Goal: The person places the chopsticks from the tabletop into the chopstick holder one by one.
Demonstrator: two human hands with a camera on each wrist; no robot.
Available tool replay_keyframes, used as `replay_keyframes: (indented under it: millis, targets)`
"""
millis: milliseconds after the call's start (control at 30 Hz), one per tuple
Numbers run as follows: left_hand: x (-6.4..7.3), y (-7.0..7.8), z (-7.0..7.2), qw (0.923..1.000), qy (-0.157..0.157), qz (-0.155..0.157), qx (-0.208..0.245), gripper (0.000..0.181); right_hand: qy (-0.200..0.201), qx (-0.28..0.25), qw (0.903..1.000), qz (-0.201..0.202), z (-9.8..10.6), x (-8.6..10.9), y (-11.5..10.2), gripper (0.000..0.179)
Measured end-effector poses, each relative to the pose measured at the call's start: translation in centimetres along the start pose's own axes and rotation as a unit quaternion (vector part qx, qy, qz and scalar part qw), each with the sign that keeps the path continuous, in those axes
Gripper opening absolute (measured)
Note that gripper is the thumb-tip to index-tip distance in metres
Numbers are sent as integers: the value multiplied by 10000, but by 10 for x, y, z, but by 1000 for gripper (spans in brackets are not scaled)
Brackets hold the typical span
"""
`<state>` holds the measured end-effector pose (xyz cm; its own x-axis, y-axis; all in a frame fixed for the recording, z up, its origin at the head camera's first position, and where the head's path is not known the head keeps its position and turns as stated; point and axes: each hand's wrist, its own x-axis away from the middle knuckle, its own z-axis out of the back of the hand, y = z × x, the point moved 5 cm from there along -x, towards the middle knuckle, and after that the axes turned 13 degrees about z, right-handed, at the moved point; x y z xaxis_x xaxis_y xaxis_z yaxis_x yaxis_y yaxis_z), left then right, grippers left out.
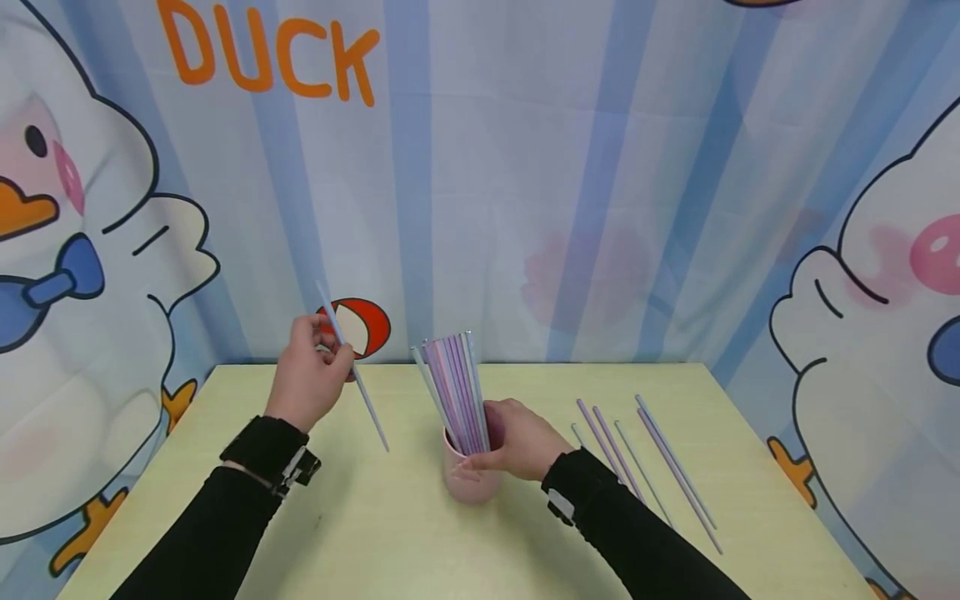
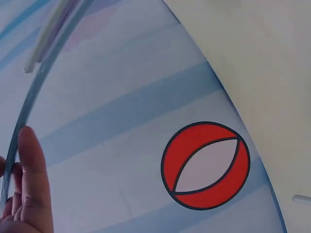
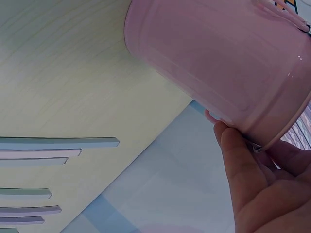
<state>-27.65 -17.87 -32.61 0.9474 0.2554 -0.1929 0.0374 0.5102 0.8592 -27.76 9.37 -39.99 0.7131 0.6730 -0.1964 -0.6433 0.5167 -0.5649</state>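
Note:
My left hand pinches a pale blue straw between thumb and fingers, above the left part of the table. The straw slants, its lower end toward the table's middle. In the left wrist view, the same straw runs past the fingers. A small pink bucket stands near the table's middle. Upright in it is a dense bundle of purple, blue and clear straws. My right hand grips the bucket's right side near the rim; in the right wrist view the fingers touch the rim by the handle's joint.
Several loose purple, blue and clear straws lie on the table right of the bucket, some partly behind my right forearm. The pale yellow table ends against a striped curtain with duck prints on both sides.

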Motion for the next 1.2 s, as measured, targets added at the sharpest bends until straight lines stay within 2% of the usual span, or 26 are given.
replay_keyframes:
  millis: [200,433,633,800,1200]
  targets:
    - [5,21,-7,9981,13,-177,587,43,0,-76,10000,20,0,0,1,65]
    - [9,35,-21,9948,3,-369,946,35,23,-99,9999,54,-1,-1,1,62]
    - [13,38,-33,9950,-40,-500,862,34,27,-102,9999,21,-1,0,0,62]
    - [14,35,-44,9964,-132,-380,751,38,22,-57,10000,-13,0,0,-1,63]
    - [19,23,-68,9993,-320,-149,-80,31,56,-157,9999,30,-2,0,1,66]
